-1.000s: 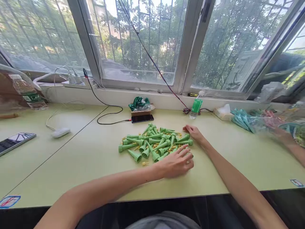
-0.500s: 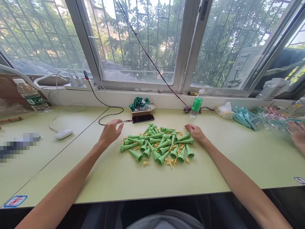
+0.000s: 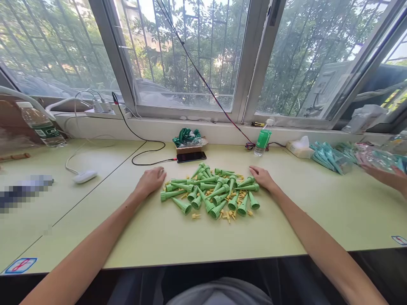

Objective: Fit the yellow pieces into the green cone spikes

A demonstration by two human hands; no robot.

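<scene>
From the head view, the left hand point(image 3: 152, 179) rests on the pale yellow-green tabletop point(image 3: 152, 241), just left of light-green tapered plastic cones point(image 3: 219, 191) jumbled with small yellow plastic nozzles point(image 3: 196, 216); the right hand point(image 3: 261, 176) rests at their right. Both hands' fingers curl loosely together; whether they pinch anything is hidden. Seemingly, sorting and joining remain undone.
</scene>
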